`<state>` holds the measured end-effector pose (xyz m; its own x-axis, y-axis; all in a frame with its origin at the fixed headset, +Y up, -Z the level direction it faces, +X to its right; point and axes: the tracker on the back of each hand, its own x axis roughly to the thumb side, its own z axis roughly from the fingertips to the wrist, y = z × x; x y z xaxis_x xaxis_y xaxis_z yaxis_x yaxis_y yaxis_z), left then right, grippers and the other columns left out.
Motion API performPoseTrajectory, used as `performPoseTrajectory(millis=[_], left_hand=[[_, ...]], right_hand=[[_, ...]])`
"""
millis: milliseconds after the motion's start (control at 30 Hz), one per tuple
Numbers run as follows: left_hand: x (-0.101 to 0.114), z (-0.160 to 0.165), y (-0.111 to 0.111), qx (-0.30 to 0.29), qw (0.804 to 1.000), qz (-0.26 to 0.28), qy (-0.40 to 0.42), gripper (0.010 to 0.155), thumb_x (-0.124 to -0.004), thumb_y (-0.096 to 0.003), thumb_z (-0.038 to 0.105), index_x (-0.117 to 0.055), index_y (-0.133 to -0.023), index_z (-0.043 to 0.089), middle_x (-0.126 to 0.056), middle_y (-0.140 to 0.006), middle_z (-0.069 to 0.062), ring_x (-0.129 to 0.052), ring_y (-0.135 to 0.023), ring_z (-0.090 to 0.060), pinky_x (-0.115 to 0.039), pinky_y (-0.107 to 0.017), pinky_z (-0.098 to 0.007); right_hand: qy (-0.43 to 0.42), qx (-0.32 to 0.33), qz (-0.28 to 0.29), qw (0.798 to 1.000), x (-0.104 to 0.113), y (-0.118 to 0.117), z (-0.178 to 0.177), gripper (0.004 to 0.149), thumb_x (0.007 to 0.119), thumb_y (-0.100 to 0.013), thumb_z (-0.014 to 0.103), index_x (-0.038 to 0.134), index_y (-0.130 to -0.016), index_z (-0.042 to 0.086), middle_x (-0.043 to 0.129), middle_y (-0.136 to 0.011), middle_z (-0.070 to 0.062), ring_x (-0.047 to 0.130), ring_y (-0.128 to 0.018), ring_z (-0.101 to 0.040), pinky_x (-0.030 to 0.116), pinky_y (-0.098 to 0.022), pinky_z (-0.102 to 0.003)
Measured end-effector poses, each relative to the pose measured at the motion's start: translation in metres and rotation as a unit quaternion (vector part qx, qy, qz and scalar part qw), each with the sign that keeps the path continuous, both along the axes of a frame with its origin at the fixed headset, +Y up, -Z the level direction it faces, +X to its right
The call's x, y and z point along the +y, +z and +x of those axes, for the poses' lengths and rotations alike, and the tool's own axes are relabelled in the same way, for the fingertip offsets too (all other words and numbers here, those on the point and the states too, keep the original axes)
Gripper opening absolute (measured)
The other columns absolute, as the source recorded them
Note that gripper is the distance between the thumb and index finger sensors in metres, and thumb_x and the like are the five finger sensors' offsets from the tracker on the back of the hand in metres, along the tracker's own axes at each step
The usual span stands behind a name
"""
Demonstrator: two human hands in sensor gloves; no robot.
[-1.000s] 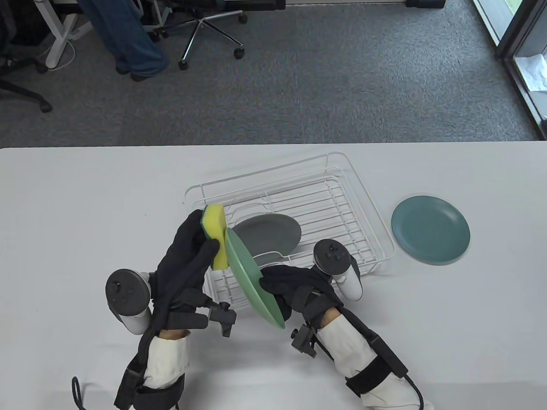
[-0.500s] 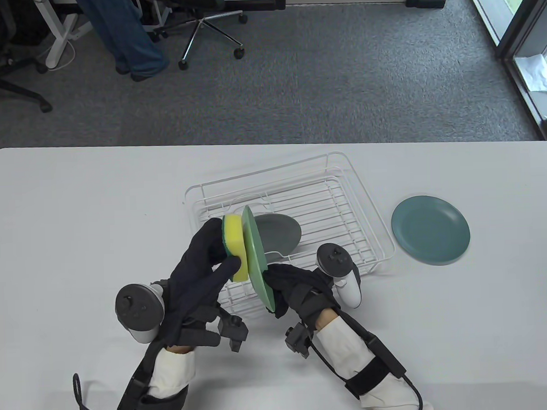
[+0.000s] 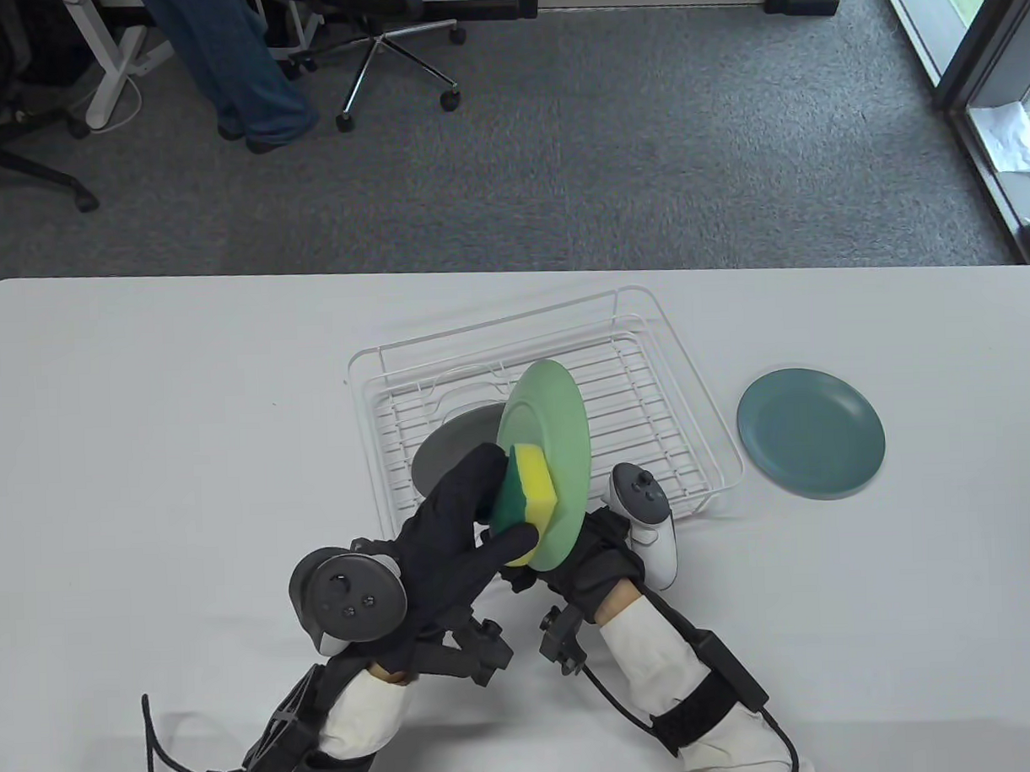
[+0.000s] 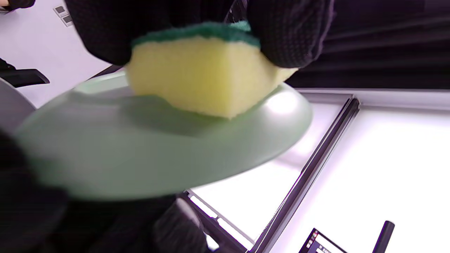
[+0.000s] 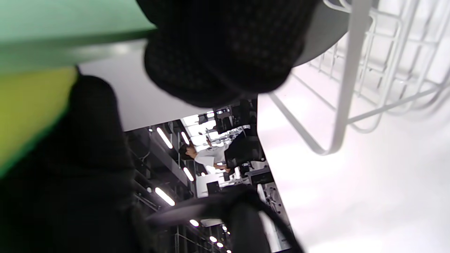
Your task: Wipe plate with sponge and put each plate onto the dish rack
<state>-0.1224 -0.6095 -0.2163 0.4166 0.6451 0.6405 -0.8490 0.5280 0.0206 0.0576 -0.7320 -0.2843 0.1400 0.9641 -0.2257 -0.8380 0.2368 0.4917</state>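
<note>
L hand (image 3: 461, 523) scrubbing light green plate (image 3: 550, 435) w/ sponge (image 3: 527, 491), above dish rack (image 3: 650, 381) front edge.
R hand (image 3: 593, 560) grips plate's lower rim, plate tilted up; L fingers curl round sponge, yellow side on plate. Grey plate (image 3: 449, 443) in rack, teal plate (image 3: 810, 433) on desk (image 3: 145, 416) just right of rack.

Pale green round plate (image 3: 553, 435): smooth, satin sheen with a soft highlight, probably plastic, though the wrist view is blurred. Yellow foam sponge with dark green scouring layer (image 3: 531, 491): porous, matt, rough-backed; black gloves of knitted cloth. White coated-wire dish rack (image 3: 650, 381) is smooth; teal round plate (image 3: 810, 433) and white table (image 3: 145, 416) matt.
</note>
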Motion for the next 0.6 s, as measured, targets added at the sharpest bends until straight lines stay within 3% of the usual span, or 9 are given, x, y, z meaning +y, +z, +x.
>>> performPoseTrajectory(millis=[300, 467, 600], left_hand=[[-0.008, 0.015, 0.001, 0.032, 0.995, 0.032, -0.088, 0.076, -0.082, -0.0497, 0.041, -0.059, -0.111, 0.002, -0.078, -0.102, -0.023, -0.088, -0.084, -0.042, -0.082, -0.059, -0.049], [-0.016, 0.016, -0.007, 0.03, 0.997, 0.004, -0.076, 0.076, -0.082, -0.0498, 0.041, -0.058, -0.111, 0.002, -0.077, -0.103, -0.023, -0.087, -0.084, -0.043, -0.082, -0.059, -0.049], [-0.016, 0.012, -0.008, 0.049, 0.995, 0.008, -0.085, 0.076, -0.081, -0.05, 0.042, -0.059, -0.11, 0.001, -0.079, -0.101, -0.024, -0.09, -0.082, -0.042, -0.083, -0.057, -0.048]], right_hand=[[-0.081, 0.009, -0.007, 0.997, 0.003, -0.002, 0.003, 0.044, 0.053, -0.065, 0.024, 0.063, -0.097, -0.004, 0.087, -0.063, -0.011, 0.094, -0.042, -0.005, 0.088, -0.03, -0.015], [-0.077, -0.013, 0.009, 0.997, 0.004, -0.006, 0.011, 0.044, 0.054, -0.064, 0.024, 0.064, -0.097, -0.004, 0.087, -0.062, -0.013, 0.094, -0.042, -0.007, 0.088, -0.03, -0.016], [-0.086, 0.011, 0.029, 0.996, 0.006, -0.007, 0.006, 0.044, 0.054, -0.064, 0.022, 0.063, -0.097, -0.005, 0.086, -0.062, -0.015, 0.093, -0.042, -0.009, 0.087, -0.03, -0.018]])
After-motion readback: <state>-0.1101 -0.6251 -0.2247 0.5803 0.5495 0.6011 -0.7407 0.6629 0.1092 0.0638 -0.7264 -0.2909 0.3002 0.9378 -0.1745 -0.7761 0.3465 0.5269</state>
